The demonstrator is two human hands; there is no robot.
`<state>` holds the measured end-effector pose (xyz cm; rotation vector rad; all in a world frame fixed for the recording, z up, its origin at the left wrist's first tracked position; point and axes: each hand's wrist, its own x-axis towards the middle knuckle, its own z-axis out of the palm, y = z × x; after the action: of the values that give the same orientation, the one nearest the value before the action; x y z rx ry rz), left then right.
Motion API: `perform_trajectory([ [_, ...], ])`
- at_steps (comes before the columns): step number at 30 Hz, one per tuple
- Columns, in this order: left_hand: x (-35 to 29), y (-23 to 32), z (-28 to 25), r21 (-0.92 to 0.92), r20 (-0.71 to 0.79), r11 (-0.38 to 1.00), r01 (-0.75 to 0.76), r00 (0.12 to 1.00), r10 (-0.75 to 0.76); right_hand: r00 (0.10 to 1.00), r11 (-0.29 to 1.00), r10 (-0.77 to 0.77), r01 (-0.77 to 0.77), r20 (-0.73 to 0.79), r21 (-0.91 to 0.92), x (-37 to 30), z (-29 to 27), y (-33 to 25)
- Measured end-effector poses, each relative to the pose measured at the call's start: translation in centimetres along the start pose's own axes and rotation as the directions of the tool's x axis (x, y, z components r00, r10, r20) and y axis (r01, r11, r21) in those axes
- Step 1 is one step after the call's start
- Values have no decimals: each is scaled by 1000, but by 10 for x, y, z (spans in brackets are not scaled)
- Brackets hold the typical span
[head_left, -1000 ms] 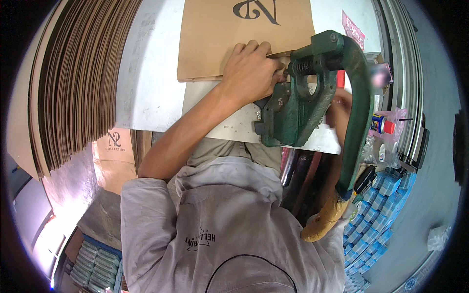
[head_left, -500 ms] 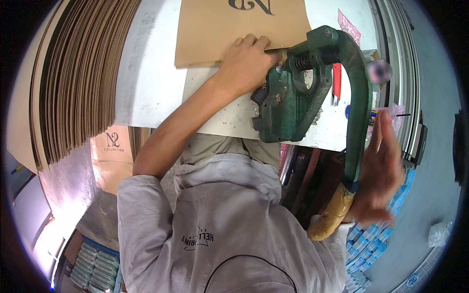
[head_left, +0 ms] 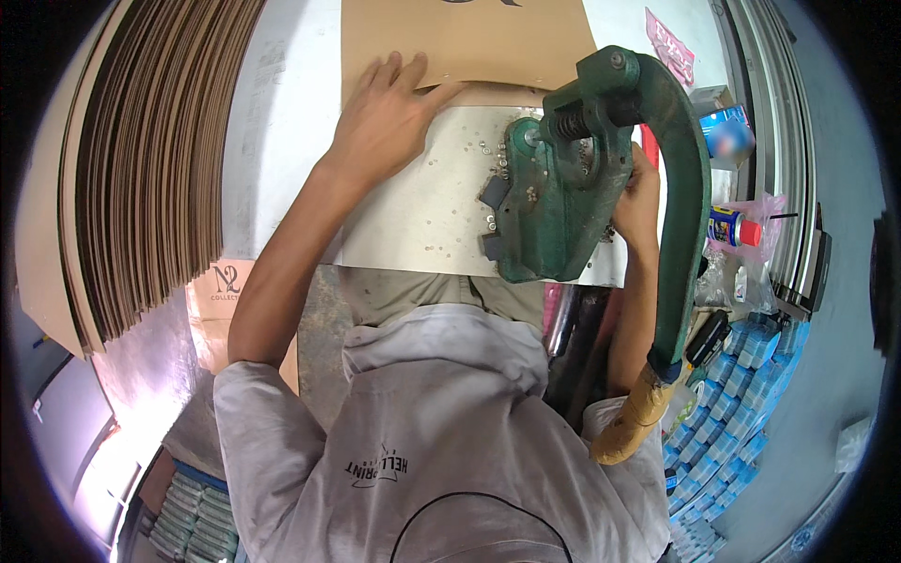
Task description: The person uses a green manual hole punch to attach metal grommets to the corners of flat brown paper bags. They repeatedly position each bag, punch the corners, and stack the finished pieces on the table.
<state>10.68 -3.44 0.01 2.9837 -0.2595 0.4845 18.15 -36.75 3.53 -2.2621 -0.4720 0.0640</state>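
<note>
A brown paper bag (head_left: 469, 42) lies flat at the far side of the table, its near edge slightly parted. My left hand (head_left: 380, 122) rests on its near left part, fingers spread on the paper and thumb stretched along the edge. Just right of it stands a green hand press (head_left: 563, 206) with a long curved lever (head_left: 690, 206) ending in a tan wrapped grip (head_left: 629, 422). Between the press body and the lever is my right hand (head_left: 640, 202), next to small metal rings (head_left: 607, 233); its fingers are mostly hidden by the press.
Stacked brown paper bags (head_left: 160, 159) fill the left side. Small eyelets (head_left: 488, 150) lie scattered on the pale sheet (head_left: 404, 225). At right are a red cutter (head_left: 649, 145), a blue can with a red cap (head_left: 737, 227) and a pink plastic wrapper (head_left: 669, 45). Blue-wrapped packs (head_left: 741, 375) lie below.
My left hand has slid left along the bag, away from the press. The bag has shifted slightly farther off. My right hand has moved from outside the lever to behind the press body.
</note>
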Motion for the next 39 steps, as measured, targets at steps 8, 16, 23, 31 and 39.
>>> perform_trajectory([
  [8,27,21,-9,-47,-39,998,-51,998,50,993,965,104,-116,62,237,13,39,-4],
  [16,35,33,3,-212,-54,977,16,998,-28,980,943,144,-178,137,281,11,43,-2],
  [23,35,39,0,-338,-161,941,-21,986,-35,985,945,122,-153,121,290,20,24,-8],
  [31,35,62,-19,-507,-53,861,34,996,-70,975,903,207,-222,79,368,20,35,1],
  [39,29,75,-24,-497,20,862,104,994,-109,959,875,254,-284,127,392,14,37,0],
])
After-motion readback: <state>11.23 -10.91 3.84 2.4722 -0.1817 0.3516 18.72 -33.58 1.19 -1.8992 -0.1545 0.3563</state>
